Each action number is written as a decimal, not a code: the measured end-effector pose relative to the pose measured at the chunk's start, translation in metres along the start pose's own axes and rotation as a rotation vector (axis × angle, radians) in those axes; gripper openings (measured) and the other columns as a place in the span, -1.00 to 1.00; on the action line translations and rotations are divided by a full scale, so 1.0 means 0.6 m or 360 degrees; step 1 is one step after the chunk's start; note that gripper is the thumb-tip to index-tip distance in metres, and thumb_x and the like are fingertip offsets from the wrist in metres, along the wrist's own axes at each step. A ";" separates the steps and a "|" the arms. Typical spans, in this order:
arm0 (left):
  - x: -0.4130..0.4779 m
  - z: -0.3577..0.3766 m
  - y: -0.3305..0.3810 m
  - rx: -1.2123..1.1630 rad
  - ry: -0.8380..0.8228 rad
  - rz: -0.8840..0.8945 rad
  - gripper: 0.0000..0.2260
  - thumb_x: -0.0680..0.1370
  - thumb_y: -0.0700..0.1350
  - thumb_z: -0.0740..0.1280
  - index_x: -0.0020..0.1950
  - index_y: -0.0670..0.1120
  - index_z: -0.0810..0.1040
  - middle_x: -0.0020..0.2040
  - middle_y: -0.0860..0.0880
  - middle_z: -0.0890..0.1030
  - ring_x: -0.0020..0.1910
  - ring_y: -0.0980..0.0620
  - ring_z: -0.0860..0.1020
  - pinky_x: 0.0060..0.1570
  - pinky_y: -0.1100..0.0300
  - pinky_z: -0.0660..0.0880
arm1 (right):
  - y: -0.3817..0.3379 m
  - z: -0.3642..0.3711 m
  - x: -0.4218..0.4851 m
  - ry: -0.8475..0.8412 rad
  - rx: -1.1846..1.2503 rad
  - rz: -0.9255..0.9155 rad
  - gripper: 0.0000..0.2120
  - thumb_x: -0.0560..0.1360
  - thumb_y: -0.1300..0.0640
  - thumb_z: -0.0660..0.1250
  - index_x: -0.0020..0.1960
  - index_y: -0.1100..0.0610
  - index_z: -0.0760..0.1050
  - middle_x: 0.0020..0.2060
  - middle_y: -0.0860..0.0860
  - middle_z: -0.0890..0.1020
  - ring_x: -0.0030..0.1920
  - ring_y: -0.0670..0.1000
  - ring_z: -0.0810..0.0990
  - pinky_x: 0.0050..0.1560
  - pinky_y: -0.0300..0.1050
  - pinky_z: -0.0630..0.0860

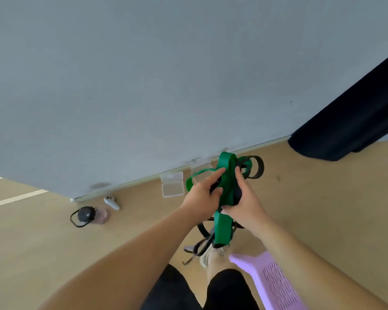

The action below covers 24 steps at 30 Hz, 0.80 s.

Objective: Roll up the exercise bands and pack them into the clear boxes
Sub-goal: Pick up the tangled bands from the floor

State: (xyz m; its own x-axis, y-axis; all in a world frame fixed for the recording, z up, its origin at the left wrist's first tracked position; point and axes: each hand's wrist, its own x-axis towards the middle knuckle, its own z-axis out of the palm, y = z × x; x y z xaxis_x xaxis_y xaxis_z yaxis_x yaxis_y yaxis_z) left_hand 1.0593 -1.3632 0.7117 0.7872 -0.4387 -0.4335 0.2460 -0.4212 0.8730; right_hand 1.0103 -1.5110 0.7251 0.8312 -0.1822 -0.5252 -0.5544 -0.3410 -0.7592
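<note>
Lower right, a purple basket (276,280) runs off the bottom edge — mid-frame, a green band (227,163) half-hides one blurred clear box (199,164).

Surroundings. A tan wooden floor (323,198) meets a pale grey-blue wall (143,86) along a light skirting strip (130,183); a dark smudge (100,186) marks the wall just above the strip. Two white lines (16,199) cross the floor at far left. Near the foot of the wall is a pink-tinted water bottle (100,217), its black lid (85,214) and carry loop turned toward the camera. A white handheld controller (111,202) lies just beside it, closer to the wall. A dark navy curtain (349,121) hangs at upper right, its hem reaching the floor. At lower right is a lilac plastic item (271,280) with a slotted panel; whether basket or stool cannot be told. A pale shoe (207,256) stands beside it.
</note>
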 end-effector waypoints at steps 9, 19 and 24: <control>0.172 0.090 -0.032 -0.0059 0.0246 -0.0425 -0.49 0.68 -0.14 0.18 0.53 0.36 0.29 0.37 0.09 0.56 0.23 -0.05 0.61 0.23 -0.01 0.61 | 0.083 -0.074 0.211 -0.0441 -0.0105 0.0215 0.14 0.41 0.36 0.55 0.65 -0.21 -0.10 0.42 -0.12 0.50 0.34 -0.07 0.54 0.05 -0.33 0.57; 0.267 0.141 -0.127 0.0024 0.0317 -0.0606 -0.46 0.68 -0.16 0.13 0.55 0.36 0.26 0.39 -0.02 0.57 0.15 -0.09 0.63 0.16 -0.01 0.63 | 0.160 -0.065 0.315 -0.0742 -0.0367 0.0303 0.10 0.49 0.24 0.52 0.66 -0.12 -0.23 0.40 -0.11 0.44 0.29 -0.10 0.46 0.31 -0.14 0.46; 0.329 0.180 -0.261 0.0086 0.0277 -0.0725 -0.46 0.69 -0.16 0.12 0.59 0.31 0.19 0.41 -0.10 0.53 0.06 -0.13 0.64 0.07 -0.08 0.65 | 0.279 -0.024 0.416 -0.0922 -0.0546 0.0419 0.03 0.46 0.20 0.49 0.67 -0.11 -0.13 0.42 -0.05 0.46 0.34 0.03 0.53 0.40 0.06 0.50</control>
State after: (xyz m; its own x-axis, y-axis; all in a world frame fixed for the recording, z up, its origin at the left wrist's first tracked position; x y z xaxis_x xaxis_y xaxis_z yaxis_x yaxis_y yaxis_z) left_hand 1.1152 -1.4692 0.4652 0.6904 -0.0630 -0.7206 0.5612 -0.5820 0.5885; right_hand 1.1254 -1.6267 0.4725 0.4640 0.1876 -0.8657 -0.6102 -0.6407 -0.4659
